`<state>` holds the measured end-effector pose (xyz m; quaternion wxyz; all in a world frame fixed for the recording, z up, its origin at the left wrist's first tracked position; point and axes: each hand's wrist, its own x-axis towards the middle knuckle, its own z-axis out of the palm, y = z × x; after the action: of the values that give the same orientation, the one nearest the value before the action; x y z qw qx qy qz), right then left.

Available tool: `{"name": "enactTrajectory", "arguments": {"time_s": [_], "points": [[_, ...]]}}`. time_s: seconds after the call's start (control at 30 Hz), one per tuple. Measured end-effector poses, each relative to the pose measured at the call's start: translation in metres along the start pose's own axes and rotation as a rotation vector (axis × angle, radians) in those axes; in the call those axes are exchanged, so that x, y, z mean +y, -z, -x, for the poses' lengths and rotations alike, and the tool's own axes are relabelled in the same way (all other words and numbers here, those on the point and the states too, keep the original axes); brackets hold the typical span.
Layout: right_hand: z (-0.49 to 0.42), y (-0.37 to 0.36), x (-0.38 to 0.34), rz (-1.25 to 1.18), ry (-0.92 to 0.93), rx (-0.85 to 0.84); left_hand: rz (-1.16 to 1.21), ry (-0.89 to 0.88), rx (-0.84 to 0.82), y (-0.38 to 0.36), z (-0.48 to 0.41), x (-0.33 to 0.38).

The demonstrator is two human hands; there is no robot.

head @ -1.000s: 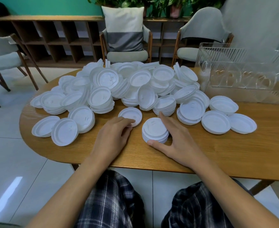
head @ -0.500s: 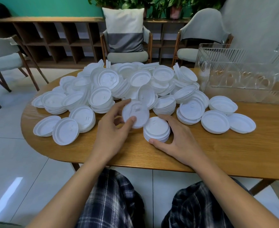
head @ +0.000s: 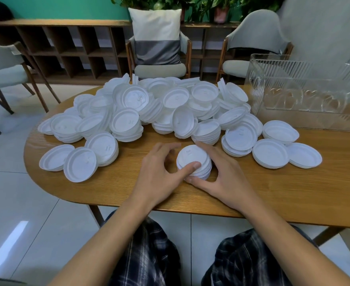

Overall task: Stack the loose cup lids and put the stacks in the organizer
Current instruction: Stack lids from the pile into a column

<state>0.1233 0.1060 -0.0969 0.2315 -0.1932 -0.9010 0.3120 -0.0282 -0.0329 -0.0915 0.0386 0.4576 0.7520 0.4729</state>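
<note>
We are cupping the stack of lids (head: 190,155) between both hands near the front edge of the table (head: 283,193). Our right hand (head: 227,178) is wrapping it from the right, thumb at its near base and fingers round the back. Our left hand (head: 155,174) is pressing its thumb on the top lid, fingers loosely curled and off the stack. The stack is standing upright. The organizer (head: 277,73) is sitting far off to the right, so we are judging the right hand nearer for the carry.
</note>
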Motion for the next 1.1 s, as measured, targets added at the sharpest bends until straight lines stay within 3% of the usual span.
{"name": "enactTrajectory", "arguments": {"time_s": [0.1, 0.23, 0.5, 0.67, 0.97, 1.1], "points": [[0.0, -0.001, 0.0, -0.007, 0.005, -0.021, 0.07, -0.004, -0.085, 0.002, 0.0, -0.001], [-0.001, -0.003, 0.001, -0.006, -0.003, -0.07, 0.086, -0.032, -0.04, 0.001, 0.0, -0.001], [-0.003, -0.003, -0.002, 0.009, 0.001, -0.14, 0.026, -0.063, -0.047, -0.002, 0.001, -0.008], [-0.005, -0.007, -0.009, 0.032, -0.005, -0.093, -0.065, -0.08, -0.118, 0.007, 0.009, -0.011], [-0.02, -0.041, -0.036, 0.032, 0.013, -0.09, -0.426, -0.247, 0.186, 0.076, 0.036, -0.049], [-0.029, -0.054, -0.051, 0.028, 0.03, -0.117, -0.609, -0.237, 0.268, 0.106, 0.045, -0.076]]}}
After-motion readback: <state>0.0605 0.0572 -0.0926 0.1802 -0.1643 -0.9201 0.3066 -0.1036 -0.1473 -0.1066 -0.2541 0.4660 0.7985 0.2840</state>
